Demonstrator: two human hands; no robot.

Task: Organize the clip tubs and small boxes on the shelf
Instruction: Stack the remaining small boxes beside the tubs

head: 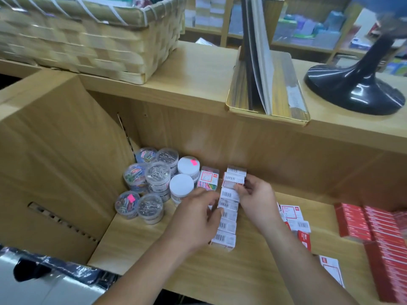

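Several round clear clip tubs [152, 177] stand stacked at the shelf's back left, some with white lids [181, 185]. A clear box of coloured clips [208, 178] stands beside them. A row of small white barcoded boxes [229, 208] runs from the back wall toward the front. My left hand [196, 219] touches the row's left side, fingers curled against a box. My right hand [255, 197] pinches a small box near the row's far end.
Red and white boxes [293, 219] lie right of my right arm, with stacked red boxes [374, 234] at the far right. A cardboard panel [55, 164] walls the left. Above, the top shelf holds a woven basket [92, 38], a gold tray [267, 84] and a black fan base [352, 86].
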